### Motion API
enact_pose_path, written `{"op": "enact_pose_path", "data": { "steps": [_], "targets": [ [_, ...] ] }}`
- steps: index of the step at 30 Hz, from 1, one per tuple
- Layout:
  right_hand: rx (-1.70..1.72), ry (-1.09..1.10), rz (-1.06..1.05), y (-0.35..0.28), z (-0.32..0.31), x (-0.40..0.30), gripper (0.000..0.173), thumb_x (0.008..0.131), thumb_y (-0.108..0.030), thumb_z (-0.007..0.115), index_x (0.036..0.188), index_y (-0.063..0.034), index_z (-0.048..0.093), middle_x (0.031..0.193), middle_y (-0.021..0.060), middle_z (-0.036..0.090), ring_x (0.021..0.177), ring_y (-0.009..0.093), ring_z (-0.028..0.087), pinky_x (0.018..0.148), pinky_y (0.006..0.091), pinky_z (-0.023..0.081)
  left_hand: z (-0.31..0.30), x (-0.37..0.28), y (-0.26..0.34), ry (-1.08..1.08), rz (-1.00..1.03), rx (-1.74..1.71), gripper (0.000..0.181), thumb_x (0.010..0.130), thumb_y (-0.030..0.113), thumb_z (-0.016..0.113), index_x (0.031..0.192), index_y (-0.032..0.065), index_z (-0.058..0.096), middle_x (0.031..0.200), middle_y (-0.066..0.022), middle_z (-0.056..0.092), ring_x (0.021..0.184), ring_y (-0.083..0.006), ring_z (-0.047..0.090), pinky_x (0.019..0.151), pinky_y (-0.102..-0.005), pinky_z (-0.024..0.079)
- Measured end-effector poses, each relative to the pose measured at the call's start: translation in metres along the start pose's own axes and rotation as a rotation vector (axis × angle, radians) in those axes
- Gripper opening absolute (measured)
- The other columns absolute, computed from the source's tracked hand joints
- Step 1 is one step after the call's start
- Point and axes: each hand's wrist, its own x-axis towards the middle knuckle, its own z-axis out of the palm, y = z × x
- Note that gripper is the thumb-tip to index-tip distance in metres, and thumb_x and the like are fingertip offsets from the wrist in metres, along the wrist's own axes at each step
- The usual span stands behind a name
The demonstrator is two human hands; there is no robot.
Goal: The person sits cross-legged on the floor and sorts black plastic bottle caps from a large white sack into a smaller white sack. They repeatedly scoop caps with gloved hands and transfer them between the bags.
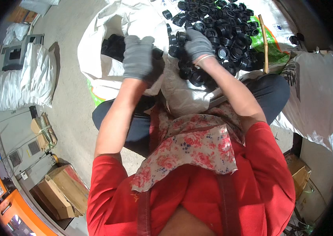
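My left hand [138,60], in a grey knit glove and blurred by motion, is over the mouth of a white woven sack [92,50]. Inside that sack lie black plastic parts [113,45]. Another black part [157,53] shows beside the left hand's inner edge; whether the fingers hold it is unclear. My right hand [199,44], gloved the same way, reaches to the left side of a heap of round black plastic caps [224,32]. Its fingertips are among the caps, and their grip is hidden. The heap rests on white and green woven sacking [272,53].
A bamboo stick [264,44] lies along the heap's right side. Full white sacks [314,97] stand at the right. On the left are stacked white bags [36,76], cardboard boxes [63,188] and an orange machine panel [21,212]. Bent knees [272,91] flank the sacking.
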Motion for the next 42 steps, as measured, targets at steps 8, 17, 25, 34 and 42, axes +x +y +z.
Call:
{"op": "enact_pose_path", "data": {
  "steps": [8, 17, 25, 34, 42],
  "targets": [
    [-0.559, -0.787, -0.090, 0.048, 0.011, -0.052, 0.030, 0.082, -0.029, 0.053, 0.095, -0.0076, 0.068, 0.104, 0.0166, 0.064, 0.098, 0.031, 0.062, 0.083, 0.0423, 0.048, 0.018, 0.006, -0.008, -0.109, 0.074, -0.171, 0.059, 0.075, 0.045, 0.068, 0.115, 0.0031, 0.058, 0.125, -0.0155, 0.050, 0.119, -0.0341, 0.042, 0.101, -0.0404, 0.033],
    [-0.125, -0.181, -0.378, -0.004, -0.073, -0.059, 0.036, 0.074, -0.028, 0.063, 0.099, -0.0025, 0.061, 0.096, 0.0157, 0.059, 0.098, 0.030, 0.054, 0.090, 0.0418, 0.039, 0.043, 0.001, 0.009, -0.491, -0.425, -1.116, 0.040, 0.079, 0.020, 0.070, 0.112, 0.0017, 0.057, 0.094, -0.0094, 0.064, 0.084, -0.0186, 0.063, 0.075, -0.0298, 0.052],
    [0.173, 0.010, -0.429, 0.008, -0.067, -0.054, 0.047, 0.068, -0.026, 0.070, 0.110, -0.0083, 0.058, 0.114, 0.0125, 0.056, 0.109, 0.031, 0.051, 0.096, 0.0387, 0.040, 0.031, 0.003, 0.013, -0.607, -0.434, -1.793, 0.039, 0.087, 0.024, 0.059, 0.119, 0.0018, 0.053, 0.111, -0.0112, 0.060, 0.100, -0.0223, 0.060, 0.087, -0.0352, 0.051],
    [-0.211, 0.157, -0.727, -0.010, -0.080, -0.035, 0.031, 0.070, -0.019, 0.060, 0.100, -0.0119, 0.064, 0.113, 0.0081, 0.056, 0.116, 0.026, 0.045, 0.103, 0.0487, 0.027, 0.009, 0.001, 0.018, -0.893, -0.149, -1.558, 0.046, 0.088, 0.025, 0.057, 0.127, 0.0036, 0.045, 0.118, -0.0129, 0.056, 0.104, -0.0264, 0.057, 0.093, -0.0398, 0.047],
    [0.094, -0.184, -0.799, -0.004, -0.070, -0.005, 0.011, 0.065, -0.010, 0.063, 0.075, -0.0053, 0.060, 0.064, 0.0087, 0.053, 0.060, 0.026, 0.057, 0.055, 0.0336, 0.046, 0.024, 0.005, 0.024, 0.114, 0.417, -0.173, 0.014, 0.076, 0.016, 0.064, 0.087, 0.0088, 0.058, 0.079, -0.0101, 0.056, 0.074, -0.0296, 0.057, 0.063, -0.0371, 0.048]
  ]
}}
